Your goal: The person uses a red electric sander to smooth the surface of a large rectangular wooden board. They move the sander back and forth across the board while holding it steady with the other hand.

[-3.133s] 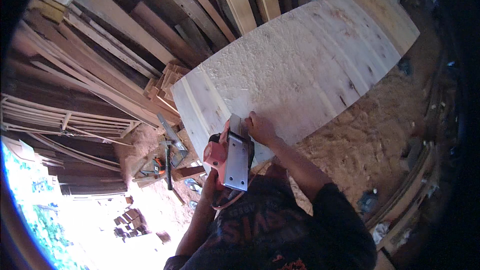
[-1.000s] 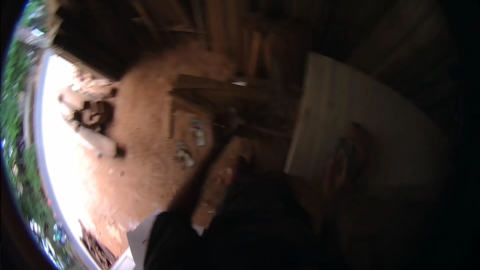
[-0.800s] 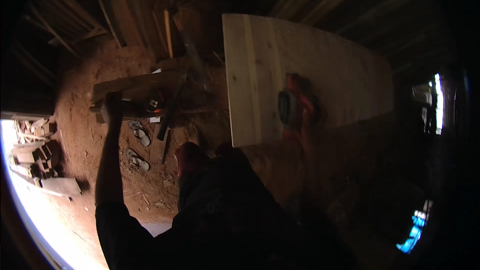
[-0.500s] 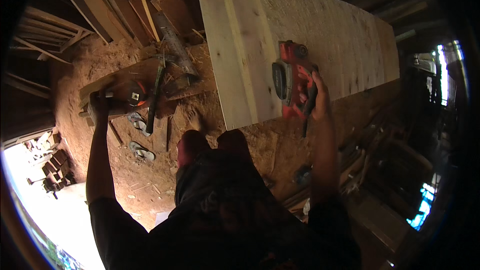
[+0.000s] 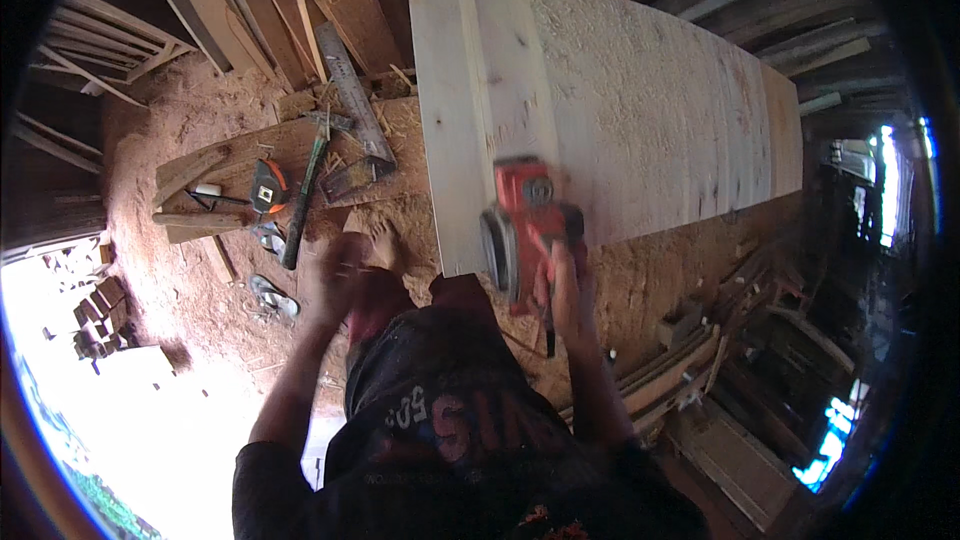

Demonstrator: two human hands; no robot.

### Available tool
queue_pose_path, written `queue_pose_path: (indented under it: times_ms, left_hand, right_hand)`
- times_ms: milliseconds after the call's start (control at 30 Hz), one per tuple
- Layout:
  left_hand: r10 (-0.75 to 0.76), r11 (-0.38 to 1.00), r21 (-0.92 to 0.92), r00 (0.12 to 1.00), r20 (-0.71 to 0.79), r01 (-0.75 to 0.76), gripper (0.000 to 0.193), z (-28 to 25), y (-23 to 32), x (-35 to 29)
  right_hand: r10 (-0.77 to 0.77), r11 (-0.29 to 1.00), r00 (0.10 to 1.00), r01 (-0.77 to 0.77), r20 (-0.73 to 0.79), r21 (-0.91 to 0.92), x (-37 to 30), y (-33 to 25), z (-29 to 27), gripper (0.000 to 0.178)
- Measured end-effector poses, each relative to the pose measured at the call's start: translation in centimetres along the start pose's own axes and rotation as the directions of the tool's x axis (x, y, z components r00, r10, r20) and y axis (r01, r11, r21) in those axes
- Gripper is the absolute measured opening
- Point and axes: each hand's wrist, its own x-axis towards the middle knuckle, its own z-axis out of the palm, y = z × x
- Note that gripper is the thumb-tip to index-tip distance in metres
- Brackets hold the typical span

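Observation:
My right hand (image 5: 567, 290) is wrapped round the handle of a red electric planer (image 5: 522, 210), blurred by motion. The planer is over the near left part of a wide pale wooden panel (image 5: 640, 110), which is strewn with shavings; whether it touches the wood is hard to tell. My left hand (image 5: 335, 265) is smeared by motion beside my left knee, and its fingers cannot be made out. Nearest to it lies a hammer (image 5: 305, 195) with a green and black handle, on a low plank bench. An orange and black tape measure (image 5: 268, 187) sits left of the hammer.
A metal carpenter's square (image 5: 352, 100) lies beyond the hammer among shavings. Boards (image 5: 360, 20) lean at the back left. Sandals (image 5: 272, 297) rest on the dirt floor near my bare foot (image 5: 385, 245). Timber (image 5: 640, 385) is piled at the right.
My left hand has moved from the bench's left end toward my knee. My right hand has drawn the planer nearer and to the left. The picture is brighter.

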Motion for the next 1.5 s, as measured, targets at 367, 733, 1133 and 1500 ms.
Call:
queue_pose_path:
  times_ms: [367, 733, 1133, 1500]
  left_hand:
    - [-0.288, 0.629, -0.59, 0.857, 0.428, 0.506, 0.041, 11.6, 1.1, -0.1]
    - [-0.249, 0.564, -0.621, 0.829, 0.501, 0.544, 0.039, 11.1, 0.5, -0.3]
    - [-0.26, 0.62, -0.551, 0.809, 0.527, 0.558, 0.044, 9.5, -0.3, -0.3]
    - [-0.446, 0.511, -0.598, 0.785, 0.431, 0.618, 0.038, 6.2, -4.5, -4.6]
  right_hand:
    - [-0.057, 0.969, 0.994, 0.077, 0.092, -0.236, 11.0, -7.5, 3.5, 0.077]
    - [-0.127, 0.977, 0.99, 0.135, 0.058, -0.168, 3.2, -1.5, 4.3, 0.051]
    - [-0.031, 0.966, 0.98, 0.08, 0.195, -0.246, 4.0, -1.5, 4.3, 0.07]
    - [-0.126, 0.948, 0.983, 0.158, 0.13, -0.275, 11.2, -7.0, 10.6, 0.079]
